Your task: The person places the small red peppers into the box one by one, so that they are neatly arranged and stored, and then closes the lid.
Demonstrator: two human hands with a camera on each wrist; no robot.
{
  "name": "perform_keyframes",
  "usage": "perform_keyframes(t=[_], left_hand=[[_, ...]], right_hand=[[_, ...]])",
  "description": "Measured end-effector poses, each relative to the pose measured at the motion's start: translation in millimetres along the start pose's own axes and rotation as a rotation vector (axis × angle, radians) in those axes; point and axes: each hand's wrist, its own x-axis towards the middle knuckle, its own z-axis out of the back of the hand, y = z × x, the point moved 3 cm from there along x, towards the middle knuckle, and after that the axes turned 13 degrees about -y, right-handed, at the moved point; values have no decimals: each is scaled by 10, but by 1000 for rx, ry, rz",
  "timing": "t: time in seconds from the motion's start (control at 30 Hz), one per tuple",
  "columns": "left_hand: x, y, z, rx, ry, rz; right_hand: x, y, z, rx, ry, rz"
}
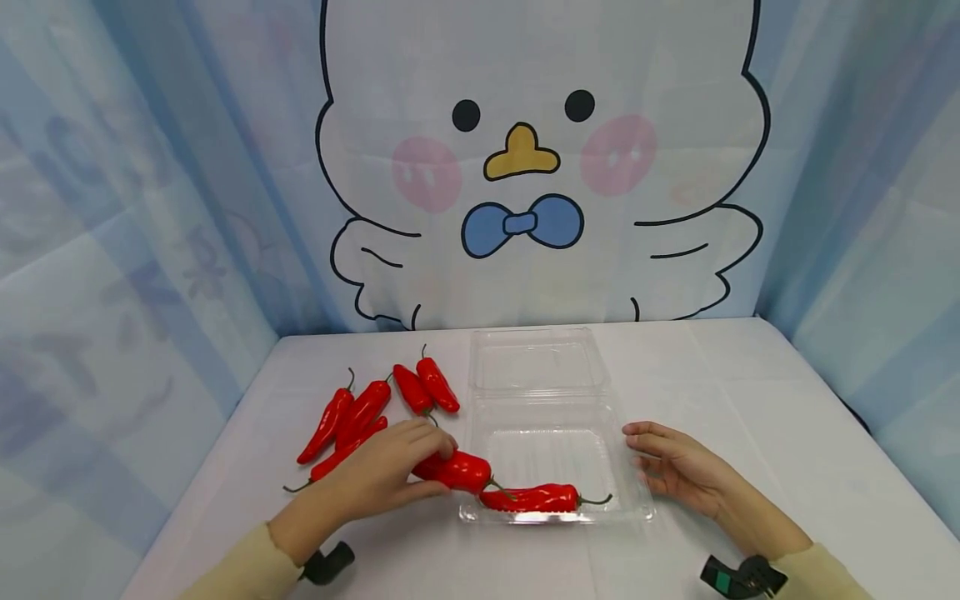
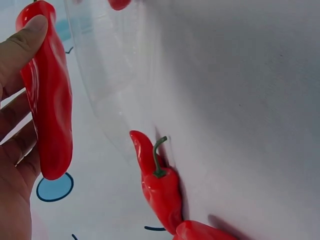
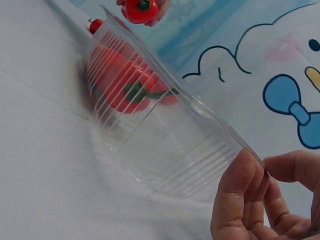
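Observation:
My left hand (image 1: pixel 393 467) grips a red pepper (image 1: pixel 468 473) above the near left corner of a clear plastic clamshell box (image 1: pixel 551 450). In the left wrist view the thumb lies along this pepper (image 2: pixel 54 105), with the fingers behind it. Another red pepper (image 1: pixel 540 498) with a green stem lies in the box along its near side. At the box's right side is my right hand (image 1: pixel 686 475). The right wrist view shows its thumb and fingers pinching the rim (image 3: pixel 245 145) of the box. The lid (image 1: pixel 536 362) is folded back, away from me.
Several red peppers (image 1: pixel 363 412) lie on the white tabletop (image 1: pixel 750 400) to the left of the box. Two of them (image 1: pixel 437 385) are near its left edge, by the lid. A curtain (image 1: pixel 675 275) with a cartoon print hangs behind the table.

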Motion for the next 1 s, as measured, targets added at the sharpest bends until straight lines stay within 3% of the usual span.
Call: perform_keyframes(t=[0.63,1.0], left_hand=[[202,-92,-40,-24,-118,-38],[328,-147,-79,-39,-174,-105]], right_hand=[[5,5,-16,13,17,-10],[11,-4,-8,17,27,3]])
